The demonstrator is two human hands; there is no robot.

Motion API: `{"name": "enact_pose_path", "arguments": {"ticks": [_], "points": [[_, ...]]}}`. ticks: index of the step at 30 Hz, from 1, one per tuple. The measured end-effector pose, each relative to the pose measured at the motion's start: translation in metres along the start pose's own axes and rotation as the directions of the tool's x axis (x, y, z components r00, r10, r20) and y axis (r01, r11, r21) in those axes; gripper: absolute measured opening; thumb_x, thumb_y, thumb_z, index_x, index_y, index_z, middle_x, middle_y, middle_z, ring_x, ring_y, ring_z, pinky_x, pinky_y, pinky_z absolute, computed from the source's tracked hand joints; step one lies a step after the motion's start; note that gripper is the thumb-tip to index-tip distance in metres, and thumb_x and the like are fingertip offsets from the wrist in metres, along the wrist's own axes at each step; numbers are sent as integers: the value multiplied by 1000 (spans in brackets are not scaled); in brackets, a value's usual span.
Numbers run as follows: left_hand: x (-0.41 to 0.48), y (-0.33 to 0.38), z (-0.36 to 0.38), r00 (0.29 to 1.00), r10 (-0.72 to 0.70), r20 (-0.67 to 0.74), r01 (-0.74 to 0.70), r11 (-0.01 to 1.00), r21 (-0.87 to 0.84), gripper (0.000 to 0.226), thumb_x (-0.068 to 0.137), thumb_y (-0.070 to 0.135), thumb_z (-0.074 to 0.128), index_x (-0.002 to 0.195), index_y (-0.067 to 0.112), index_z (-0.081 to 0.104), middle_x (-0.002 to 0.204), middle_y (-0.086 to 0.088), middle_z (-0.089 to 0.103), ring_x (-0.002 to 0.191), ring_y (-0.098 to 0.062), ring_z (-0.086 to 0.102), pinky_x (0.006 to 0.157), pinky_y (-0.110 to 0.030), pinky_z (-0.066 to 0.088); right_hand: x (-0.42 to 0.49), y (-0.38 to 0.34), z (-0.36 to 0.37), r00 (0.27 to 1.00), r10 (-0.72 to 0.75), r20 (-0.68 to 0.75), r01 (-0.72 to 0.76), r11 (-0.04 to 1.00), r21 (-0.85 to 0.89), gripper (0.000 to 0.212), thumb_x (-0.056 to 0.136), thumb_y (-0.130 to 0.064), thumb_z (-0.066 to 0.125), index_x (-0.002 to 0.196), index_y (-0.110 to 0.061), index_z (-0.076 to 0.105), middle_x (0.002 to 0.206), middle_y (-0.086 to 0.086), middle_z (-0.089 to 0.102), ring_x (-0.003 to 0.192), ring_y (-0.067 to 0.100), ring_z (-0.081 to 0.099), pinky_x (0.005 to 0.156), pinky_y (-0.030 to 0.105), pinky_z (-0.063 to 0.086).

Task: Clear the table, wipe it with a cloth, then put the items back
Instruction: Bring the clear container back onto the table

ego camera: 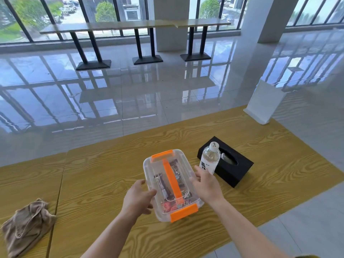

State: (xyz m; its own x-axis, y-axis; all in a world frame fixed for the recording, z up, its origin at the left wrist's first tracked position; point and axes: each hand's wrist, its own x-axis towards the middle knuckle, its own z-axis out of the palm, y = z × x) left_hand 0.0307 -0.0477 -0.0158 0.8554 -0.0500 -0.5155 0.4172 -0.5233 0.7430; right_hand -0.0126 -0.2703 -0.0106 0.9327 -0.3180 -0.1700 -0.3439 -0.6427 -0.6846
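A clear plastic box point(168, 185) with an orange handle and orange clips sits on the wooden table point(104, 175), with packets inside. My left hand point(138, 198) grips its left side, thumb over the lid. My right hand point(205, 185) holds its right side, fingers curled over the edge. Just right of the box stands a water bottle point(209, 159) with a white cap, against a black tissue box point(230, 164). A crumpled beige cloth point(26, 224) lies at the table's left, near the front edge.
A white stand-up sign point(264, 102) sits at the table's far right corner. A seam point(55, 207) runs between two tabletops beside the cloth. Beyond the table are a glossy tiled floor, a long bench table point(130, 27) by the windows and a pillar point(268, 19).
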Motion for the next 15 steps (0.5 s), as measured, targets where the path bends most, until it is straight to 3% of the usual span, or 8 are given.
{"name": "enact_pose_path", "arguments": {"ticks": [4, 7, 11, 13, 15], "points": [[1, 1, 2, 1000, -12, 2, 12, 996, -94, 85, 88, 21, 70, 157, 26, 21, 102, -7, 73, 75, -23, 76, 62, -47, 63, -12, 10, 0, 1000, -3, -22, 2, 1000, -28, 29, 96, -29, 61, 123, -18, 63, 105, -4, 71, 85, 9, 61, 74, 25, 50], [-2, 4, 6, 999, 33, 33, -27, 987, -158, 77, 91, 13, 66, 154, 33, 27, 98, -6, 74, 76, -21, 76, 61, -45, 63, -14, 10, 0, 999, 12, -39, -14, 998, -54, 20, 95, -32, 62, 110, -23, 69, 90, -12, 71, 81, 6, 65, 73, 30, 56], [-4, 7, 9, 992, 104, 67, -94, 985, -148, 61, 92, 10, 62, 139, 43, 41, 91, -6, 75, 75, -21, 76, 65, -48, 63, -21, 8, -2, 997, 45, -67, -49, 997, -52, 18, 95, -29, 63, 110, -20, 69, 95, -8, 72, 85, 9, 65, 76, 29, 55], [-4, 10, 9, 987, 130, 97, -115, 983, -144, 54, 93, 9, 62, 121, 51, 42, 90, -7, 75, 74, -20, 76, 65, -49, 63, -24, 8, -5, 995, 51, -83, -54, 998, -36, 20, 95, -27, 64, 113, -20, 68, 99, -6, 72, 87, 8, 64, 74, 25, 54], [-3, 10, 11, 982, 147, 115, -130, 980, -148, 52, 93, 11, 63, 117, 52, 41, 92, -8, 75, 75, -21, 76, 64, -49, 63, -27, 7, -8, 994, 60, -95, -62, 998, -26, 26, 96, -25, 63, 121, -18, 67, 108, -2, 72, 90, 6, 61, 71, 17, 49]]}}
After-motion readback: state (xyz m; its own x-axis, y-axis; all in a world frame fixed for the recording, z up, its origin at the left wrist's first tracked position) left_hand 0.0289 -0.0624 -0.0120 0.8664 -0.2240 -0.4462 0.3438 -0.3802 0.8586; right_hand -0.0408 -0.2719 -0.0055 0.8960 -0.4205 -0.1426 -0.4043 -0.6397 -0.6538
